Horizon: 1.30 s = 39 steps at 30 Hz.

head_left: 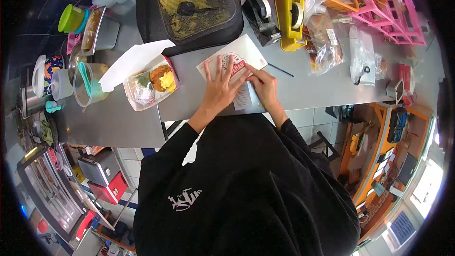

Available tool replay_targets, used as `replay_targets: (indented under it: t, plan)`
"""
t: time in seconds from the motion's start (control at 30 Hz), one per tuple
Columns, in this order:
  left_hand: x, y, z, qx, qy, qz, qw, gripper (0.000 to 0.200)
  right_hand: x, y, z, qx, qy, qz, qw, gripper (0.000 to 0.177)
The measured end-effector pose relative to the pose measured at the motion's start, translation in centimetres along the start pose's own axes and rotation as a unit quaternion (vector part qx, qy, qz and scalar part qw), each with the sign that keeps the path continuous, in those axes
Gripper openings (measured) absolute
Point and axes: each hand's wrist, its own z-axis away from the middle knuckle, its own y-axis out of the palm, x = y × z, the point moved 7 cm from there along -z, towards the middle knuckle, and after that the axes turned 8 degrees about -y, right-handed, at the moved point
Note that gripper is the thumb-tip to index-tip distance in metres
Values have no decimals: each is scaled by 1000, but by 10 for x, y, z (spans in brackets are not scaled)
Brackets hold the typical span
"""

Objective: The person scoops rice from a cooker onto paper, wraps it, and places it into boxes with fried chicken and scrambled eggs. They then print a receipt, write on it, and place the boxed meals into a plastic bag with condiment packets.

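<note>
A white food box with red printing lies tilted on the steel counter in front of me. My left hand rests flat on it with the fingers spread. At the box's near right edge is my right hand, its fingers bent together and pinching that edge. A printed slip lies on the counter between my hands, partly covered. Left of them stands an open food box holding a fried piece with yellow topping and a clear plastic bag. Its white lid is folded back.
Behind the box are a large black case with a mesh window, a black tape dispenser and a yellow tape dispenser. A thin black stick lies to the right, near plastic bags. A clear tub stands left.
</note>
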Motion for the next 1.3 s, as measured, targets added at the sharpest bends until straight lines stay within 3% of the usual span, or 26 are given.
replay_targets:
  t: [0.1,0.2,0.3,0.4,0.43,0.53,0.57,0.67,0.7,0.8,0.87,0.93,0.97,1.03,1.17,1.27,1.3]
  plan:
    - [6,0,-1,5,-23,33,999,56,6,-11,21,-53,134,25,989,62]
    - [5,-3,0,-6,-51,98,994,55,6,-3,48,-23,254,-4,967,71]
    - [9,-13,-4,12,-70,137,988,52,10,19,42,61,201,-29,977,54]
    - [44,-24,6,-74,-133,433,888,48,51,6,12,97,154,-117,976,36]
    - [52,-33,10,-140,-165,446,869,45,73,-3,0,103,151,-165,969,30]
    - [68,-62,22,-328,-244,476,779,35,92,-19,-30,130,157,-108,973,28]
    - [63,-67,24,-313,-248,393,828,28,73,-8,-32,127,126,-76,981,43]
    - [26,-42,1,-103,-129,273,948,37,46,7,-34,120,17,74,990,56]
    - [20,-34,0,-93,-130,229,960,41,45,7,-37,111,-10,108,988,61]
    - [12,-18,-2,-66,-146,150,976,51,38,-49,-53,-20,73,108,991,54]
    - [15,-18,-4,-61,-177,170,967,56,12,-109,-60,-144,69,247,956,43]
    - [17,-18,-7,-64,-198,183,961,62,-41,-144,-62,-161,117,288,937,26]
    - [19,-17,-8,-66,-207,188,958,65,-64,-148,-66,-148,208,186,949,26]
    - [24,-14,-6,-71,-216,213,950,73,-94,-139,-66,-111,376,-27,920,25]
    - [24,-13,-3,-123,-186,205,953,83,-103,-123,-70,-100,352,-252,896,18]
    - [25,-13,-2,-140,-187,210,949,83,-91,-127,-54,-198,250,-403,858,17]
    - [26,-13,-2,-144,-186,200,951,84,-85,-127,-46,-203,208,-349,891,14]
